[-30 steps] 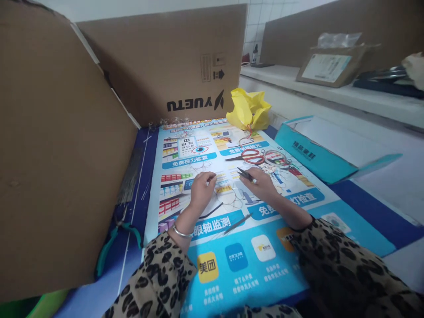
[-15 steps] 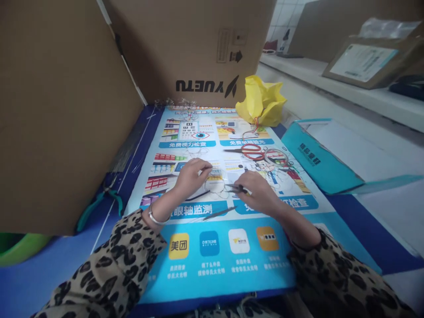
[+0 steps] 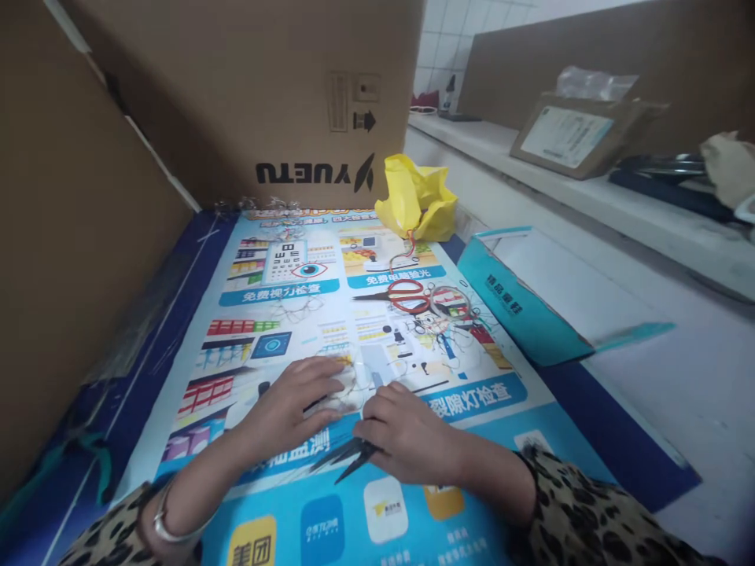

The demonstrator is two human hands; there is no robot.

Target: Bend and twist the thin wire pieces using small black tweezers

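Observation:
My left hand rests low over the poster, fingers bent and thumb apart from them. Beside its fingertips lies a loose tangle of fine wire, faint against the print. My right hand is closed around a small dark pointed tool, its tips sticking out towards the lower left; the grip hides its handles, and I cannot tell whether it is pliers or scissors. Under those tips is a bundle of thin dark strands. Farther back, red-handled scissors lie with blades pointing left, next to a wire coil.
A printed poster covers the table. Behind stands a cardboard box. A yellow crumpled flower shape is at the back. Right of the poster sits an open teal box; teal-handled pliers lie left. More tangled wire is behind.
The view has shifted, and both hands are nearer my body. The left fingers have spread from a pinch. The tool in my right hand has turned from pointing left to pointing lower left.

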